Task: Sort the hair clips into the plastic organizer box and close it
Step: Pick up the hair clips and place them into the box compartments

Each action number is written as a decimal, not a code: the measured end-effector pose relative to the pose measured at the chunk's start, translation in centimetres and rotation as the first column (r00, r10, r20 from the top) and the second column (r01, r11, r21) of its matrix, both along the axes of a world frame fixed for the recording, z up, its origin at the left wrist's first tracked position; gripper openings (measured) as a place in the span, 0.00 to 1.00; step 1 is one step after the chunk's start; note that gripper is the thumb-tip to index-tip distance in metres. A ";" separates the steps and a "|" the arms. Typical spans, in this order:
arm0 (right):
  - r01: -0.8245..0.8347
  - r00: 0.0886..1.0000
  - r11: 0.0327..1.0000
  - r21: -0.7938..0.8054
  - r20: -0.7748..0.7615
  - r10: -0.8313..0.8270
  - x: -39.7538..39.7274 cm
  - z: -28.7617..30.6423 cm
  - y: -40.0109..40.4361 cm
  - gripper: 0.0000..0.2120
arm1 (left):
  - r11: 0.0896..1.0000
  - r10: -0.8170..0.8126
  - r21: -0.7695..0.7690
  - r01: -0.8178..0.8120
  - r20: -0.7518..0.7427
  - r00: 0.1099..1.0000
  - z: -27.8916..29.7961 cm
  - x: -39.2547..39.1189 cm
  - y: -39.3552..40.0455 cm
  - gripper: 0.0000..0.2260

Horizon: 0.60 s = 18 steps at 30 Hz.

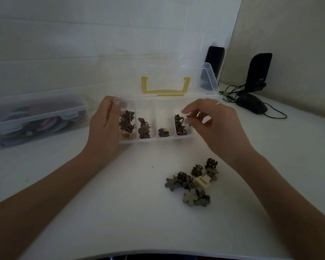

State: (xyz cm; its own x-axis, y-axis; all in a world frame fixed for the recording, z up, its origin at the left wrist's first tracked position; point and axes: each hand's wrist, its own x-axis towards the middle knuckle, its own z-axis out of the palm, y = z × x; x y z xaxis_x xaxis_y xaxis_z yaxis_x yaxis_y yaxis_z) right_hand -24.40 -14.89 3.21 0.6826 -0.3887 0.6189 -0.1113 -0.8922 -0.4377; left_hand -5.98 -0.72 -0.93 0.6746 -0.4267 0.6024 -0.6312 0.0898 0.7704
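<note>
Head cam: the clear organizer box point(156, 136) sits mid-table with its long axis running left-right, lid point(210, 76) tipped up at the far side, four compartments holding brown clips. I've got my left hand point(103, 126) gripping its left end, thumb over the rim. My right hand point(214, 124) hovers over the rightmost compartment, fingertips pinching a small brown clip point(188, 116). The loose clip pile point(193, 182) lies nearer, below that hand.

Single head-worn wide-angle view, facing forward and down from close above the white bench point(120, 212), toward the wall corner; edges bend from lens distortion.
</note>
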 end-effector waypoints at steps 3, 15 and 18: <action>0.022 0.996 0.997 0.071 0.087 -0.028 0.0 0.0 -0.4 0.09 | 1.000 -0.009 -0.010 0.009 0.011 1.000 0.1 -0.2 0.0 0.11; 0.208 0.978 0.975 -0.081 0.012 -0.207 0.0 -0.9 -1.9 0.11 | 1.000 -0.008 0.005 0.007 0.017 1.000 -0.2 0.4 0.0 0.11; 0.192 0.981 0.978 -0.075 0.014 -0.192 0.0 -0.8 -2.1 0.13 | 1.000 -0.005 0.002 0.005 0.024 1.000 -0.2 0.3 0.0 0.11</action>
